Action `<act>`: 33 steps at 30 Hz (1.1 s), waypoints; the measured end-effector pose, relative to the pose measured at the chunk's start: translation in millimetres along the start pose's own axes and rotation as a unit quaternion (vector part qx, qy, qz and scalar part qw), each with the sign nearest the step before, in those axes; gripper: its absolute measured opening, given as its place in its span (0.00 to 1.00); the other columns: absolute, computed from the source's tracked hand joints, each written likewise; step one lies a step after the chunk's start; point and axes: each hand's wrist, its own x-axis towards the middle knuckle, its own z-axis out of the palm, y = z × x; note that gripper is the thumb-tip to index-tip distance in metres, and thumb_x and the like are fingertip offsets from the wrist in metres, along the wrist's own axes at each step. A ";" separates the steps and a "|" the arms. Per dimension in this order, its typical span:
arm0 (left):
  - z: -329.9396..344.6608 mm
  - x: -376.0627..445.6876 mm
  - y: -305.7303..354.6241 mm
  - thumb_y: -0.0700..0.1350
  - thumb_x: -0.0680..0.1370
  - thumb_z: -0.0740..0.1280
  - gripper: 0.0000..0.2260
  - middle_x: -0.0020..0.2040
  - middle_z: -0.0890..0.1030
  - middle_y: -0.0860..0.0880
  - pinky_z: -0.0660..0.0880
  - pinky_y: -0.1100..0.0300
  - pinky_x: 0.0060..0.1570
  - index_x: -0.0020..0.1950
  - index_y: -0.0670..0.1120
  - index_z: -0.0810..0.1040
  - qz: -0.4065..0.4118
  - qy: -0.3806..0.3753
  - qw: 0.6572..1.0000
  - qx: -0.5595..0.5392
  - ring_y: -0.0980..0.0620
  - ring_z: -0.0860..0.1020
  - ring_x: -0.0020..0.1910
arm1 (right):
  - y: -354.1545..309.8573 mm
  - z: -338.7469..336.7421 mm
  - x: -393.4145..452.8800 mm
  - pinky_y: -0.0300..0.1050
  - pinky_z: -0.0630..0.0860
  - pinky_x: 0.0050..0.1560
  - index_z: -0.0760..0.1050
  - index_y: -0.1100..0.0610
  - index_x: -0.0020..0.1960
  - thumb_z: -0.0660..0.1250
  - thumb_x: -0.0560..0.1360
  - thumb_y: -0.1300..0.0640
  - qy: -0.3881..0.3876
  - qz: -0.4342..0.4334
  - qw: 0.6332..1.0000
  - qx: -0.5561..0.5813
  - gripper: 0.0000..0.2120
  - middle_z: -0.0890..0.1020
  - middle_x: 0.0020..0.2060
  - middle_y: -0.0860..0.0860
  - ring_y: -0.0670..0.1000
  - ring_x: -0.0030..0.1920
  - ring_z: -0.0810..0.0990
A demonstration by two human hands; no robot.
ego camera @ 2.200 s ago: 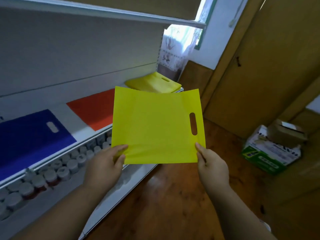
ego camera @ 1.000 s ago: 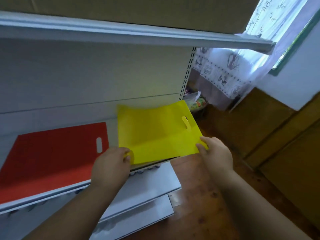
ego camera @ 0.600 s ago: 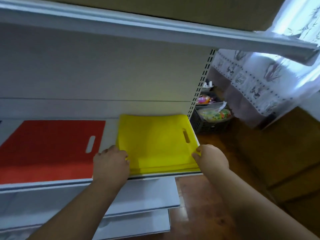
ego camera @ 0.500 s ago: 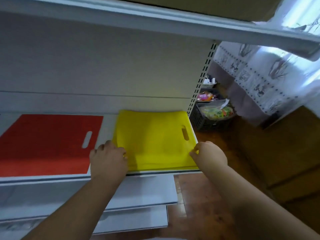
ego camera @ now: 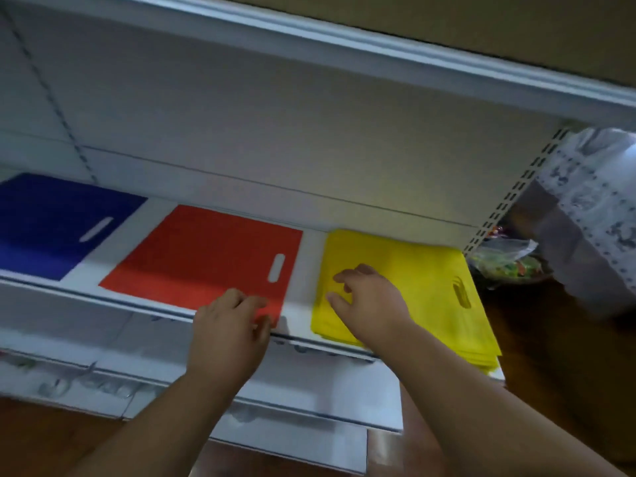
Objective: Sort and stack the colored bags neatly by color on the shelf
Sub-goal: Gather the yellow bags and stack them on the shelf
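My right hand (ego camera: 370,299) lies over the left half of the flat yellow fabric bag stack (ego camera: 413,290), fingers loosely spread and pointing left; whether the fingertips press the cloth or hover just above it I cannot tell through the blur. My left hand (ego camera: 230,325) sits at the near right corner of the flat red fabric bag (ego camera: 210,256), fingers relaxed and fanned over that corner at the front lip of the white metal shelf (ego camera: 303,256). Neither hand pinches anything.

The yellow stack rests at the right end of the shelf, its long edges running front to back, with the handle slot toward the right edge and the near edge overhanging the shelf lip. The red bag lies just left of it, a bare strip of shelf between them, and the flat dark blue fabric bag (ego camera: 51,222) lies farther left, apart from the red one.

What matters next, I judge, is the yellow stack's overhang: it sits directly under and ahead of my right hand, so a push away from me would seat it squarely. The red corner is nearer my left hand, should it need straightening.
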 end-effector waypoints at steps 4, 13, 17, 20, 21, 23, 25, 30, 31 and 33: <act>-59.2 -29.5 -89.8 0.52 0.74 0.66 0.15 0.44 0.78 0.51 0.76 0.52 0.42 0.59 0.51 0.81 -0.039 0.018 0.999 -0.023 0.47 0.79 0.39 | -112.9 31.3 23.2 0.46 0.71 0.55 0.75 0.50 0.66 0.66 0.77 0.47 0.025 -0.082 0.996 0.038 0.19 0.79 0.55 0.52 0.54 0.57 0.77; -202.0 -99.2 -290.9 0.53 0.78 0.66 0.23 0.44 0.77 0.59 0.68 0.61 0.36 0.73 0.58 0.66 -0.196 0.046 0.980 0.009 0.57 0.74 0.34 | -370.0 103.4 51.9 0.41 0.69 0.52 0.68 0.49 0.72 0.63 0.79 0.48 -0.006 -0.215 0.958 0.190 0.22 0.76 0.51 0.45 0.44 0.50 0.73; -231.7 -103.0 -356.2 0.52 0.78 0.66 0.20 0.46 0.77 0.58 0.69 0.61 0.38 0.69 0.58 0.72 -0.244 0.083 0.966 0.025 0.57 0.74 0.37 | -447.7 129.4 72.9 0.40 0.67 0.48 0.67 0.48 0.73 0.63 0.80 0.48 -0.024 -0.274 0.944 0.180 0.22 0.73 0.58 0.46 0.42 0.48 0.70; -246.3 -96.3 -406.6 0.51 0.78 0.66 0.18 0.47 0.77 0.59 0.71 0.61 0.39 0.68 0.58 0.72 -0.271 0.098 0.957 0.025 0.58 0.75 0.39 | -505.3 154.4 99.3 0.39 0.67 0.45 0.69 0.47 0.71 0.63 0.80 0.48 -0.042 -0.295 0.936 0.186 0.21 0.74 0.56 0.44 0.43 0.46 0.72; -252.1 -93.7 -423.4 0.51 0.78 0.66 0.18 0.46 0.77 0.59 0.72 0.60 0.39 0.68 0.58 0.72 -0.284 0.102 0.953 0.030 0.58 0.75 0.40 | -525.6 164.3 108.8 0.39 0.67 0.45 0.70 0.48 0.70 0.62 0.80 0.48 -0.050 -0.307 0.931 0.189 0.20 0.74 0.54 0.44 0.43 0.46 0.72; -264.6 -89.6 -456.7 0.51 0.79 0.66 0.18 0.47 0.76 0.59 0.72 0.60 0.41 0.69 0.58 0.72 -0.310 0.114 0.943 0.044 0.58 0.74 0.40 | -567.8 185.3 129.9 0.38 0.67 0.46 0.73 0.49 0.68 0.63 0.80 0.48 -0.067 -0.328 0.921 0.197 0.18 0.74 0.51 0.43 0.43 0.47 0.73; -282.5 -88.0 -486.4 0.51 0.79 0.65 0.18 0.48 0.77 0.59 0.69 0.62 0.40 0.69 0.58 0.71 -0.336 0.118 0.933 0.052 0.60 0.72 0.38 | -613.5 201.9 148.1 0.39 0.67 0.45 0.74 0.50 0.67 0.64 0.79 0.48 -0.076 -0.344 0.914 0.201 0.18 0.76 0.50 0.43 0.45 0.46 0.74; -327.8 -94.0 -572.6 0.54 0.79 0.64 0.17 0.46 0.74 0.61 0.74 0.64 0.38 0.68 0.60 0.71 -0.401 0.133 0.903 0.076 0.60 0.73 0.39 | -734.3 228.6 175.4 0.40 0.66 0.39 0.76 0.51 0.64 0.65 0.79 0.49 -0.079 -0.391 0.893 0.208 0.16 0.78 0.46 0.46 0.45 0.40 0.72; -331.9 -97.4 -589.0 0.54 0.79 0.64 0.17 0.46 0.74 0.61 0.75 0.64 0.38 0.67 0.60 0.72 -0.410 0.134 0.899 0.075 0.61 0.73 0.39 | -753.9 236.1 177.5 0.39 0.65 0.37 0.76 0.50 0.64 0.65 0.79 0.50 -0.084 -0.396 0.891 0.204 0.15 0.78 0.46 0.46 0.44 0.40 0.72; -339.5 -103.3 -622.6 0.54 0.79 0.64 0.16 0.46 0.74 0.61 0.76 0.64 0.39 0.67 0.59 0.72 -0.416 0.138 0.896 0.064 0.61 0.73 0.40 | -790.1 252.8 181.2 0.38 0.65 0.38 0.76 0.50 0.65 0.65 0.78 0.50 -0.089 -0.394 0.892 0.202 0.15 0.78 0.47 0.45 0.44 0.41 0.73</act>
